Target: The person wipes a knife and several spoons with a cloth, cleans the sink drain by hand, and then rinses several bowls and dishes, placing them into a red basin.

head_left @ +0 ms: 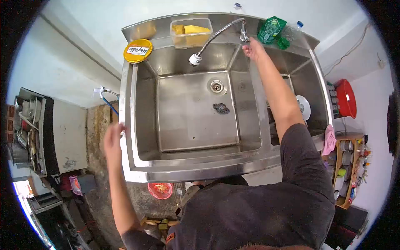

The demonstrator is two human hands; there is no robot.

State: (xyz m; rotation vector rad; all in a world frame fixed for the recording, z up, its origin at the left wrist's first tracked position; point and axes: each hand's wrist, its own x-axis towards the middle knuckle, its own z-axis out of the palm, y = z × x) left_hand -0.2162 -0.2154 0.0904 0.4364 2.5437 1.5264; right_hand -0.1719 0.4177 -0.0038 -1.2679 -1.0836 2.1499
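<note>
My right hand (253, 50) is at the tap's valve (244, 37) on the sink's back ledge, its fingers bent and close to the handle. From that valve a flexible metal spout (220, 34) arches left and ends in a white nozzle (194, 59) over the large basin (187, 112). A dark scouring pad (221, 108) lies on the basin floor below the drain (216, 86). My left hand (113, 139) is beside the sink's left edge, slightly blurred, and what its fingers hold, if anything, cannot be made out.
On the back ledge stand a plastic box with yellow sponges (191, 37), a yellow round lid (138, 51) and a green pouch (271, 30). The right basin holds a white plate (305, 107). A pink cloth (329, 140) hangs at the right edge.
</note>
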